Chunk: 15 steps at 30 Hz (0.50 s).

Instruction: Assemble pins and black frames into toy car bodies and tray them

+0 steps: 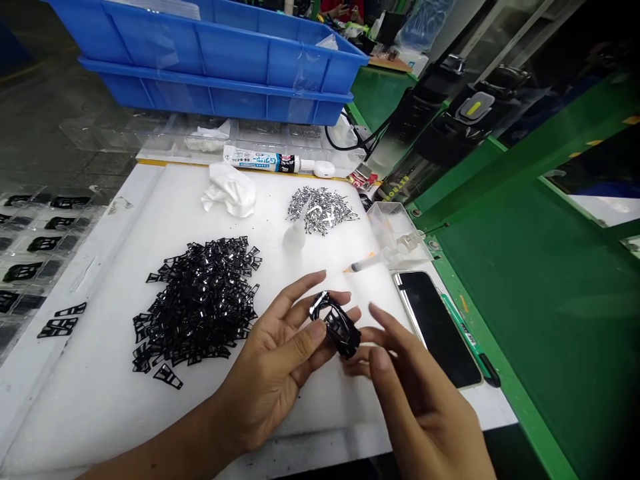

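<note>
A glossy black plastic frame-like part (345, 337) is held in my left hand (280, 353), thumb in front and fingers behind it, above the white work surface. My right hand (415, 393) is just to the right of the part. Its thumb and index finger are apart, and its other fingertips come close to the part's lower right edge; whether they touch it I cannot tell. Left of my hands lies a heap of small black slotted pieces (200, 300), with one loose piece (168, 376) at its near edge. Farther back is a pile of small shiny metal pieces (323, 210).
Blue bins (215, 60) stand at the back, behind a glue tube (260, 160) and crumpled tissue (229, 192). A syringe (363, 262), clear box (397, 230), phone (440, 330) and green marker (470, 340) lie right. Trays of black parts (43, 243) stand left.
</note>
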Each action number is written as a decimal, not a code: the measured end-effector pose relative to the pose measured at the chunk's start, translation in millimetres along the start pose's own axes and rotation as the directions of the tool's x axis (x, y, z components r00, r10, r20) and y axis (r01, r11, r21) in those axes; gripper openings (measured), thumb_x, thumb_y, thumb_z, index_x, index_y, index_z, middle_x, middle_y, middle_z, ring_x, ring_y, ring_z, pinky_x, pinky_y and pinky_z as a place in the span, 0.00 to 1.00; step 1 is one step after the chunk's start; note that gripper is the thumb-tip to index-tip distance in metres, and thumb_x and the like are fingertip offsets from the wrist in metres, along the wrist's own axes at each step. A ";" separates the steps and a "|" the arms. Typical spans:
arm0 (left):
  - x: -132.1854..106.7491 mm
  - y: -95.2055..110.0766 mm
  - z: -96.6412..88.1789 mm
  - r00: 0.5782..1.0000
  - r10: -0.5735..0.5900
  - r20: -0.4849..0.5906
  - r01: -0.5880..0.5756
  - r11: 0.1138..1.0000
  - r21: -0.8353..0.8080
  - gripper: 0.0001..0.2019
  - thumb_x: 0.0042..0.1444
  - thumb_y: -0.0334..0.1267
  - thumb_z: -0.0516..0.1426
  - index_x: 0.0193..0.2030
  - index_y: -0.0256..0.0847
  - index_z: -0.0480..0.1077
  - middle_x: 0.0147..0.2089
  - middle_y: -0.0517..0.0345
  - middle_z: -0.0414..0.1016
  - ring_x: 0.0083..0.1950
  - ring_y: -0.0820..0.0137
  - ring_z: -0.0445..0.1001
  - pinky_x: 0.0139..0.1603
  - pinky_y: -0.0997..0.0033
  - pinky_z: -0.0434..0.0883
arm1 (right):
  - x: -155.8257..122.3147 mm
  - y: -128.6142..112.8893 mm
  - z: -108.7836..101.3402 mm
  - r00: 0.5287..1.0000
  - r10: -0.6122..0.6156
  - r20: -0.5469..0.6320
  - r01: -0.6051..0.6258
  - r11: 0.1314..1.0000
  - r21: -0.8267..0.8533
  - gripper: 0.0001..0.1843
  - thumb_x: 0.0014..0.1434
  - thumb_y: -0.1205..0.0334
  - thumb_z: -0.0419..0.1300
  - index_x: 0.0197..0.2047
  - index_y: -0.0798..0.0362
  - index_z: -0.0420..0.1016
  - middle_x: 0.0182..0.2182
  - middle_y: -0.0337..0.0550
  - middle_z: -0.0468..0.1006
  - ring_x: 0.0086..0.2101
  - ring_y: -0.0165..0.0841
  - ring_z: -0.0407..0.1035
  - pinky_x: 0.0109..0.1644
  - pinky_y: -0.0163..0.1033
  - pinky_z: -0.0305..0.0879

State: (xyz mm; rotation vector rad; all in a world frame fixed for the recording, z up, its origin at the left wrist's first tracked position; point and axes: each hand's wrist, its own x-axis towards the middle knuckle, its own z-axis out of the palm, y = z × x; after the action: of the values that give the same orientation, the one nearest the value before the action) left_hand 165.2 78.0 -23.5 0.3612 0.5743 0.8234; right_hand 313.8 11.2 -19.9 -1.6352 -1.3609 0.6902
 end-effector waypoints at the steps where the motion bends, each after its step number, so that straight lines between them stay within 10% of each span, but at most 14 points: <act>1: -1.0 -0.1 0.6 1.000 0.013 0.028 -0.014 0.999 0.043 0.19 0.64 0.32 0.59 0.61 0.50 0.68 0.60 0.55 0.74 0.57 0.65 0.75 0.54 0.69 0.75 | 0.3 -2.3 1.4 0.992 0.119 0.037 -0.123 0.984 0.130 0.17 0.67 0.56 0.58 0.57 0.51 0.71 0.35 0.44 0.80 0.31 0.32 0.78 0.35 0.33 0.78; 5: -8.3 0.6 4.3 0.993 0.101 0.059 -0.116 0.901 0.419 0.13 0.64 0.35 0.58 0.55 0.46 0.74 0.59 0.52 0.75 0.55 0.61 0.76 0.51 0.68 0.76 | 4.1 -5.7 3.4 0.973 0.232 -0.008 -0.220 0.933 0.285 0.11 0.62 0.55 0.65 0.42 0.51 0.71 0.27 0.37 0.77 0.24 0.28 0.74 0.29 0.28 0.74; 9: -16.1 -6.1 3.9 0.967 0.256 0.009 -0.187 0.685 0.704 0.17 0.58 0.34 0.63 0.55 0.44 0.76 0.55 0.51 0.79 0.55 0.61 0.77 0.59 0.65 0.72 | 5.0 8.9 -2.5 0.978 -0.076 -0.193 0.057 0.993 -0.105 0.09 0.59 0.64 0.67 0.42 0.51 0.72 0.32 0.38 0.78 0.29 0.28 0.75 0.33 0.30 0.75; 15: -15.5 -12.0 -3.9 0.862 0.436 0.257 -0.498 0.637 0.589 0.11 0.57 0.24 0.62 0.41 0.45 0.80 0.49 0.53 0.82 0.48 0.62 0.81 0.51 0.64 0.78 | 5.6 27.2 -18.4 0.841 -0.529 -0.117 0.493 0.836 -0.239 0.22 0.54 0.78 0.63 0.50 0.52 0.71 0.46 0.49 0.78 0.45 0.39 0.76 0.47 0.45 0.78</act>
State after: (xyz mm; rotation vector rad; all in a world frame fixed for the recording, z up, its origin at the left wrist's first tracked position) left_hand 161.4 58.8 -27.6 1.2269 0.6794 1.0913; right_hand 343.7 11.1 -34.6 -1.3438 -1.6799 0.0829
